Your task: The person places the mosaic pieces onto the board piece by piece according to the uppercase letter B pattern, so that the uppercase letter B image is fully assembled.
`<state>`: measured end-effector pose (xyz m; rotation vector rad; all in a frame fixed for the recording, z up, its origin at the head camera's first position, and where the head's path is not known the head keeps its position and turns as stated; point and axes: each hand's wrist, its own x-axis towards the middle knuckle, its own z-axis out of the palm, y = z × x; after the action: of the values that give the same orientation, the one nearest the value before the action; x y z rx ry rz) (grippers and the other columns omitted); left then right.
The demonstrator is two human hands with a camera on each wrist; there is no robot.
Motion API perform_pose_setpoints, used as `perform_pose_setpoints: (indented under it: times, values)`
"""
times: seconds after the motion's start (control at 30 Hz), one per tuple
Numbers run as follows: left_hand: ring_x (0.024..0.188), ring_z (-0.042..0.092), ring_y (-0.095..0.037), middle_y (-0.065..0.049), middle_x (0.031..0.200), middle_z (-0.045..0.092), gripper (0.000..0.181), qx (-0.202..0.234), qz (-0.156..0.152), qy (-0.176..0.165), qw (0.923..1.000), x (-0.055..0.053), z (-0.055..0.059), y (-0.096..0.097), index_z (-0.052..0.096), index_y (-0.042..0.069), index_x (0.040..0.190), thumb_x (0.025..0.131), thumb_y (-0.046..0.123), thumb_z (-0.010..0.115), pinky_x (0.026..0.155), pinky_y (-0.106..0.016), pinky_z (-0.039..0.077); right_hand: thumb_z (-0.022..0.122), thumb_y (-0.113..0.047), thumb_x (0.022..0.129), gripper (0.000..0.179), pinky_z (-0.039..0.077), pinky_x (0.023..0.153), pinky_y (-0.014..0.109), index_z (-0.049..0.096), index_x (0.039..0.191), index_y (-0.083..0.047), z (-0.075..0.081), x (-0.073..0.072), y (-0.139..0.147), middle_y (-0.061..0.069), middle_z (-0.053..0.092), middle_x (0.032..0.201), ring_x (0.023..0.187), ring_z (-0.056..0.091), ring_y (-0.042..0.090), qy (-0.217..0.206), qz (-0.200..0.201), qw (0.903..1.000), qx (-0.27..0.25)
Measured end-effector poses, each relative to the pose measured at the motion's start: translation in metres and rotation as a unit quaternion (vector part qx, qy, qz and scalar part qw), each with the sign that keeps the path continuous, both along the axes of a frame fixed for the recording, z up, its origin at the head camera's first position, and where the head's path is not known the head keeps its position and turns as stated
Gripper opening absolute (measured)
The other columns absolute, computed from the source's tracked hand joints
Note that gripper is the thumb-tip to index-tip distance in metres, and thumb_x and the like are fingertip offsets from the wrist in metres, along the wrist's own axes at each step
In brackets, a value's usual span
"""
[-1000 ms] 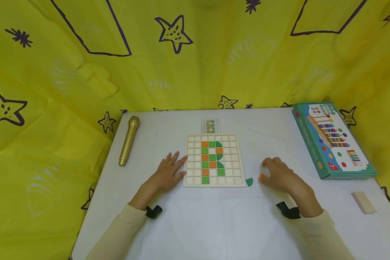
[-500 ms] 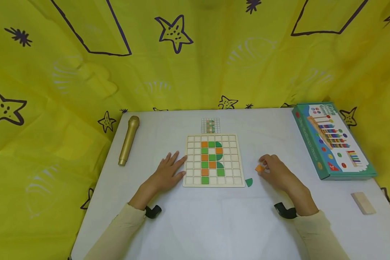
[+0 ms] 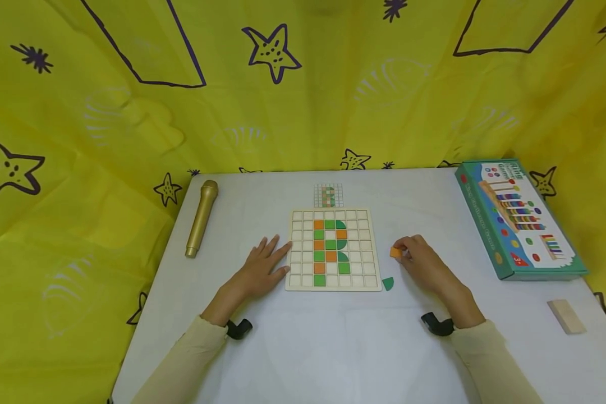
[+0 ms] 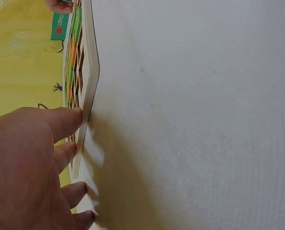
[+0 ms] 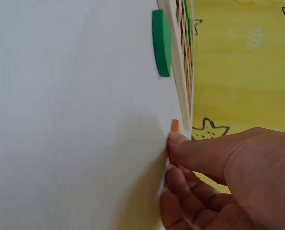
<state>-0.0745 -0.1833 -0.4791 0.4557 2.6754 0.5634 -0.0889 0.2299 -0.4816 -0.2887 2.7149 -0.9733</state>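
A wooden grid board (image 3: 361, 280) lies mid-table, with orange and green tiles set in it in the shape of a letter R. My left hand (image 3: 258, 271) rests with fingers spread at the board's left edge; the left wrist view shows thumb and fingertips (image 4: 71, 120) touching its rim. Right of the board, my right hand (image 3: 422, 264) pinches an orange tile (image 3: 396, 252) between thumb and fingers. That tile (image 5: 175, 126) sticks out past the thumb in the right wrist view. A green quarter-circle tile (image 3: 388, 284) lies on the table by the board's lower right corner.
A pattern card (image 3: 328, 195) lies just behind the board. At the left is a gold microphone (image 3: 202, 219). On the right are a green game box (image 3: 522, 219) and a small wooden block (image 3: 566, 316). A yellow curtain (image 3: 303, 112) hangs behind the table.
My right hand has picked the orange tile up from beside the green quarter-circle and moved it left and away from me, nearer the board. The left hand has stayed in place.
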Motion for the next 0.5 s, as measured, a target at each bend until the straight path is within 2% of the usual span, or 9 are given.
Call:
perform_pose_setpoints:
  times: [0.17, 0.33, 0.5]
  values:
    - [0.163, 0.0, -0.043, -0.014, 0.177, 0.009, 0.066, 0.002, -0.001, 0.0, 1.0, 0.0, 0.001, 0.001, 0.026, 0.024, 0.169, 0.111, 0.044, 0.049, 0.129, -0.066, 0.007, 0.06, -0.002, 0.106, 0.026, 0.053, 0.101, 0.055, 0.061, 0.13, 0.005, -0.003, -0.004, -0.012, 0.024, 0.054, 0.124, 0.111, 0.06, 0.037, 0.001, 0.0, 1.0, -0.002]
    - [0.163, 0.001, -0.043, -0.014, 0.178, 0.01, 0.066, -0.008, -0.004, 0.004, 1.0, -0.002, -0.001, 0.001, 0.025, 0.025, 0.17, 0.111, 0.045, 0.048, 0.129, -0.065, 0.008, 0.054, -0.001, 0.107, 0.028, 0.051, 0.106, 0.057, 0.06, 0.134, 0.005, 0.003, -0.007, -0.024, 0.024, 0.053, 0.126, 0.115, 0.057, 0.037, 0.016, 0.002, 0.9999, 0.004]
    - [0.163, 0.0, -0.042, -0.013, 0.178, 0.01, 0.066, -0.007, 0.001, -0.001, 1.0, -0.002, -0.002, 0.0, 0.026, 0.026, 0.17, 0.111, 0.045, 0.049, 0.129, -0.064, 0.008, 0.056, -0.002, 0.107, 0.029, 0.057, 0.093, 0.045, 0.059, 0.135, 0.005, 0.01, -0.007, -0.045, 0.022, 0.053, 0.125, 0.107, 0.058, 0.033, 0.024, 0.021, 0.9995, -0.002]
